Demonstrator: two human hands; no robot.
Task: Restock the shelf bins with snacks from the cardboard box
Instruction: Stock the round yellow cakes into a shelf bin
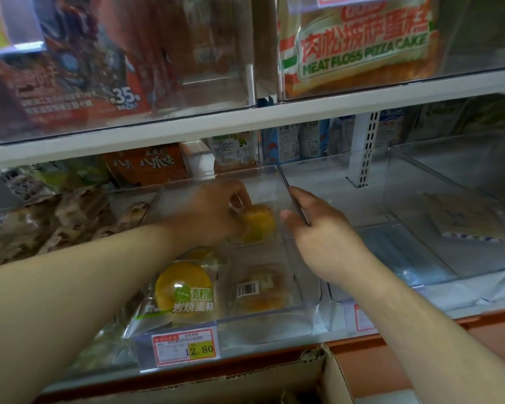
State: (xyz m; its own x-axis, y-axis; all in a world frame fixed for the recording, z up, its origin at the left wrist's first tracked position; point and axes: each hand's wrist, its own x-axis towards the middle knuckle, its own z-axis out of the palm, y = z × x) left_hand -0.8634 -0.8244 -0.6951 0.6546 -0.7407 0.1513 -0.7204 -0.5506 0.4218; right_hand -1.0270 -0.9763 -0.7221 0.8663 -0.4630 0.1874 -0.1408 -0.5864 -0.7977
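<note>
— What can't you make out from where you sit?

— My left hand (pixel 213 211) is smeared with motion, deep in the clear bin (pixel 306 290). Its fingers (pixel 239 196) curl over a yellow cake (pixel 258 223) at the back of the bin; I read that as gripping, though the blur hides the fingertips. The box (pixel 245 383) is cut off at the bottom edge, so I cannot see what is in it.

— And the right?

— My right hand (pixel 318 231) pinches the bin's right wall, thumb inside, other fingers outside.

— What is in the bin?

— Nearer to me than the left fingers, a wrapped cake with green lettering (pixel 187 290) lies at the front left. Beside it, below my right hand, a second pack (pixel 260 290) lies barcode up. A price tag (pixel 187 345) reading 2.80 is stuck on the bin's front.

— Around it?

— Right of my right fingers sits another clear bin (pixel 420 182), with a flat pack (pixel 461 217) I cannot read. Above both hands, the upper shelf (pixel 274 118) carries a bin with a pizza cake bag (pixel 362 48).
</note>
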